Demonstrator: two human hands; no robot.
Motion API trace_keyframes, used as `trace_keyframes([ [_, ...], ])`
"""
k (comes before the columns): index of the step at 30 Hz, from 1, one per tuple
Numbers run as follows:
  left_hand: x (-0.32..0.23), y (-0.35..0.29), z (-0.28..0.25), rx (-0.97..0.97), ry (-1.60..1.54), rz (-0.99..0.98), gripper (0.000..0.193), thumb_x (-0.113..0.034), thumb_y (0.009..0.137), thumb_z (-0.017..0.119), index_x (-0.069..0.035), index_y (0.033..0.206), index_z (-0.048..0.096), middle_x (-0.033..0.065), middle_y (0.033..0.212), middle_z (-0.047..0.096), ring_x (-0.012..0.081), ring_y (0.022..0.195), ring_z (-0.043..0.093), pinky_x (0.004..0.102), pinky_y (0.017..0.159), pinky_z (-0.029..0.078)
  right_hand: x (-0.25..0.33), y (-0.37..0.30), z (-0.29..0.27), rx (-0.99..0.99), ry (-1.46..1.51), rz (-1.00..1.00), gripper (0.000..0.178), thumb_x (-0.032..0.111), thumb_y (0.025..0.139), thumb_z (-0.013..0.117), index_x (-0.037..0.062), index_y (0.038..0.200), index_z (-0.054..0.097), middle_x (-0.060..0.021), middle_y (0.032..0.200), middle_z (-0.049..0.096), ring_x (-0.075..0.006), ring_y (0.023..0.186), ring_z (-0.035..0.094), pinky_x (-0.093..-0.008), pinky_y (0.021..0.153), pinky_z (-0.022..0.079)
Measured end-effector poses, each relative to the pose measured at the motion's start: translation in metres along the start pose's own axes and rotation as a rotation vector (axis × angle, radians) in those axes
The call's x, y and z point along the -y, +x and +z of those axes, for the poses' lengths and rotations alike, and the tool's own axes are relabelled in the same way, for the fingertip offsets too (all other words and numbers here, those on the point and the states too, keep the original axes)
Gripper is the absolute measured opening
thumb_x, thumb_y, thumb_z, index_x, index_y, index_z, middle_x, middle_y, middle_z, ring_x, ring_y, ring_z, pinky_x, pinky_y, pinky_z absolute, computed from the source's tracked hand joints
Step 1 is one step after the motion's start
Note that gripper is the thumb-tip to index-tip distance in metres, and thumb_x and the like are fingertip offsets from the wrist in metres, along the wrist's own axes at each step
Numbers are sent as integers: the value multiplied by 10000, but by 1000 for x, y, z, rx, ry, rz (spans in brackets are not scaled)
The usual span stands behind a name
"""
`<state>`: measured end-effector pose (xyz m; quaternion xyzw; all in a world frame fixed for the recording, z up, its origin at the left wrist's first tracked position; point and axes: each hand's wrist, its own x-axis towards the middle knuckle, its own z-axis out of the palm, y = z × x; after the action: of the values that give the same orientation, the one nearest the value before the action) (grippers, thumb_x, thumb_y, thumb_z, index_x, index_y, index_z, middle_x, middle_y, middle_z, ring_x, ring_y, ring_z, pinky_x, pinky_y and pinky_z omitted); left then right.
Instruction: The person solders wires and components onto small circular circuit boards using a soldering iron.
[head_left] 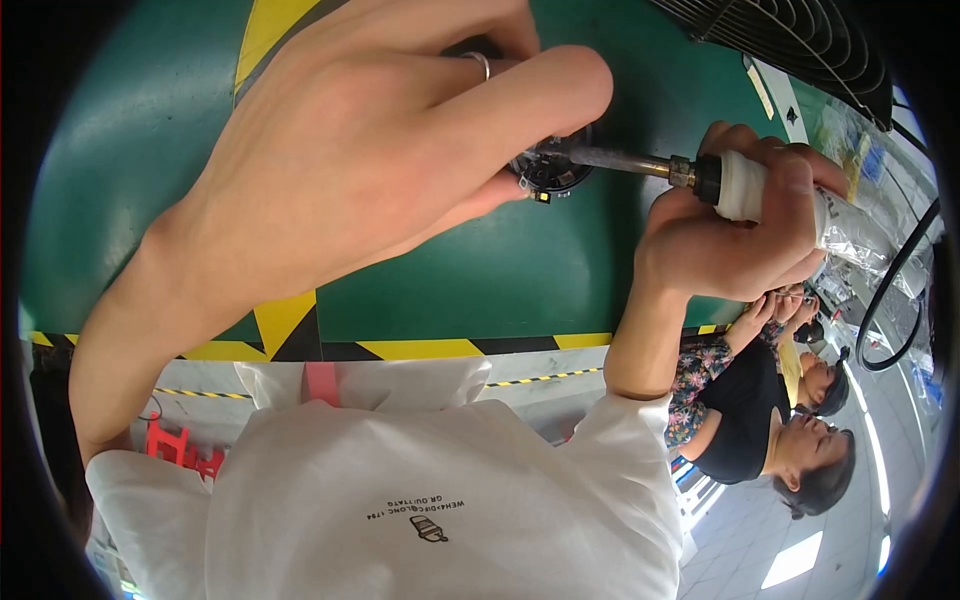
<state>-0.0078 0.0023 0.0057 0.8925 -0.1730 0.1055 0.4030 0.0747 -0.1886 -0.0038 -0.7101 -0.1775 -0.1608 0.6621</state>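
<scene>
Left hand (370,150), ring on one finger, closes its grip on a small round black component with metal parts (550,170), pressing it against the green counter with yellow-and-black striped edging (480,280). Right hand (740,225) closes its grip around the white-and-black handle of a powered screwdriver (735,185); its steel shaft runs from that grip to the component, tip touching it. Beyond the right grip stand a black wire fan guard (790,40) and black cable (900,290). Two other people (790,410) sit nearby.
</scene>
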Motion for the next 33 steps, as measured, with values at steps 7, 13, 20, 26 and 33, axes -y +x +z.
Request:
trace_keyframes([
  [7,0,-1,2,-37,-29,-22,251,-116,652,758,-36,860,642,73,772,562,165,709,543,266,572,401,3,0,-1,47,64,1,205,116,728,601,-55,771,497,-105,616,518,-145,470,493,-277,467,445],
  [13,-1,1,5,-22,-27,-19,254,-115,647,756,-32,858,641,71,757,564,162,709,544,265,571,401,-2,-2,-4,0,22,-56,190,117,728,590,-42,763,493,-103,592,506,-152,452,483,-277,457,444],
  [20,-1,4,2,-19,-60,-42,266,-112,643,755,-32,870,641,70,747,562,162,714,544,268,577,402,2,3,-4,-18,91,48,187,125,723,583,-37,753,494,-119,573,506,-159,431,471,-283,434,428],
  [26,1,0,-3,16,-9,-30,264,-106,654,756,-38,882,643,70,778,549,163,700,530,271,581,403,2,2,0,34,21,-32,197,125,727,590,-49,764,506,-115,560,512,-156,442,478,-266,438,412],
  [33,6,-10,2,-26,-66,-33,364,-103,593,761,-59,924,618,57,882,607,212,796,541,319,671,436,-3,6,-14,3,87,-16,183,103,774,589,-69,808,534,-142,646,558,-175,487,512,-303,504,464],
])
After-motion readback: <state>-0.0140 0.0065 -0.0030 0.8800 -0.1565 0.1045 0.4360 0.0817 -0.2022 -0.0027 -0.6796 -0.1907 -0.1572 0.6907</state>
